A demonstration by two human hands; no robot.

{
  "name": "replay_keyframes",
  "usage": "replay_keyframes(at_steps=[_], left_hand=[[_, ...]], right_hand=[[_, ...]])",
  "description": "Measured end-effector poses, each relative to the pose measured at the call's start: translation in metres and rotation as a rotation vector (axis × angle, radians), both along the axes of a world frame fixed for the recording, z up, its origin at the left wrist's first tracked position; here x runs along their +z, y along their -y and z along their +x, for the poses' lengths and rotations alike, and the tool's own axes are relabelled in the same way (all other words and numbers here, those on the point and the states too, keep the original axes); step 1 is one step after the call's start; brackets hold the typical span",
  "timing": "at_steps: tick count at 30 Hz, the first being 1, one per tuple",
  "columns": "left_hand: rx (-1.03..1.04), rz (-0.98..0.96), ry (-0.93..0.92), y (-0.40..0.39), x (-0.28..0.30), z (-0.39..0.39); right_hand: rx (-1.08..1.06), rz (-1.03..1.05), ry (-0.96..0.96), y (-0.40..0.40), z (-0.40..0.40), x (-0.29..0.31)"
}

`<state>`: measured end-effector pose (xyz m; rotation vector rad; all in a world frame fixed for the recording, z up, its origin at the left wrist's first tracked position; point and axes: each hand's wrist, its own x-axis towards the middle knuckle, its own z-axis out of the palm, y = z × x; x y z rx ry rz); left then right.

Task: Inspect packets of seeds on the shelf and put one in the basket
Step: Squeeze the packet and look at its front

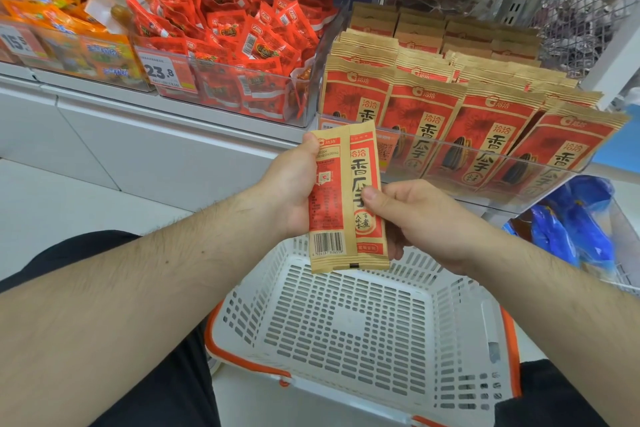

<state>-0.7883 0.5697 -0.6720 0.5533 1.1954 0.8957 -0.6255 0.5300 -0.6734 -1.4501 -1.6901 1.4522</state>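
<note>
Both hands hold seed packets upright over the basket (460, 329), likely to compare them: the left hand (294, 184) grips one packet (330, 204) back-side out, barcode showing; the right hand (415, 215) pinches a second packet (367, 191) face out. More stand on the shelf (207, 114) behind.

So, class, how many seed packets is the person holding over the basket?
2. The barcode-side packet sits in the left hand. The front-side packet, overlapping beside it, is pinched by the right hand. Another could be hidden behind them.
</note>
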Motion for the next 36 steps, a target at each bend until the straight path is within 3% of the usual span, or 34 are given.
replay_keyframes(at_steps=[19,25,29,36], left_hand=[[0.003,-0.036,-0.03,-0.005,-0.002,-0.005],[-0.038,0.022,-0.076,-0.004,-0.003,-0.005],[-0.122,0.079,-0.181,0.001,-0.01,-0.001],[-0.102,0.105,-0.083,-0.001,-0.013,0.007]], right_hand=[[0.239,-0.057,-0.188,-0.002,0.011,0.0],[0.157,-0.014,-0.098,0.005,0.001,0.005],[0.154,0.19,0.315,0.01,-0.008,0.001],[0.128,0.229,0.347,0.01,-0.014,-0.003]])
